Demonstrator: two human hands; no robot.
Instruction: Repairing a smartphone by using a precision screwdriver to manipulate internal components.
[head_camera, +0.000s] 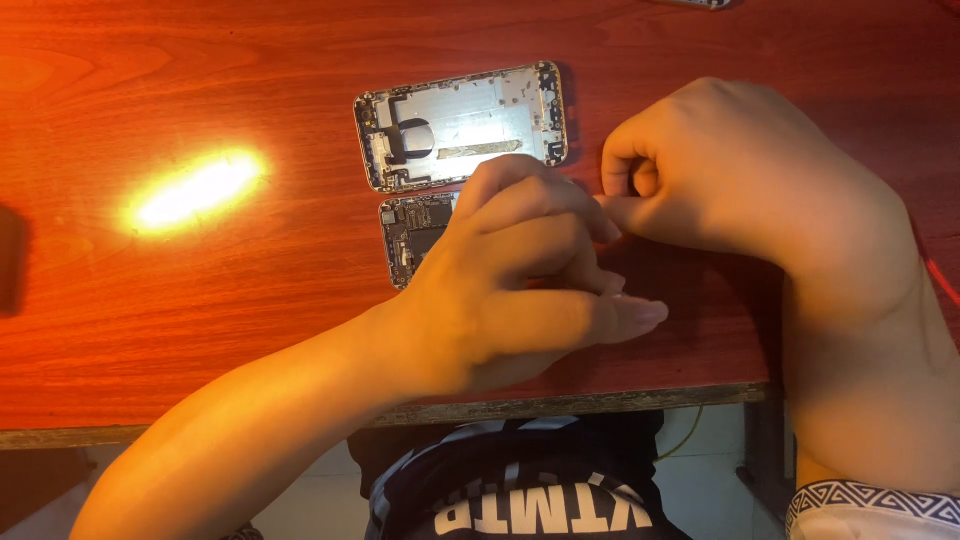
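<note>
Red-brown wood grain fills the tabletop (200, 290), where a person's two bare hands meet over a dismantled phone. An emptied metal phone housing (462, 126) lies open-side up, well clear of the table's near edge. Just below it, almost touching, lies a second opened phone body (412, 236) with its circuitry showing, its right part hidden under the left hand (510, 280). That hand's fingers (560, 240) curl together over the board; whether they pinch anything cannot be told. The right hand (740, 170) sits just beside it, fingers curled shut, thumb and forefinger pressed tip to tip toward the left hand; any small part between them is too small to make out. A bright patch of lamp glare (195, 188) marks the wood at left. The likely risk: a tiny screw or connector slipping from such a tight pinch, or a hidden finger straining the exposed board.
</note>
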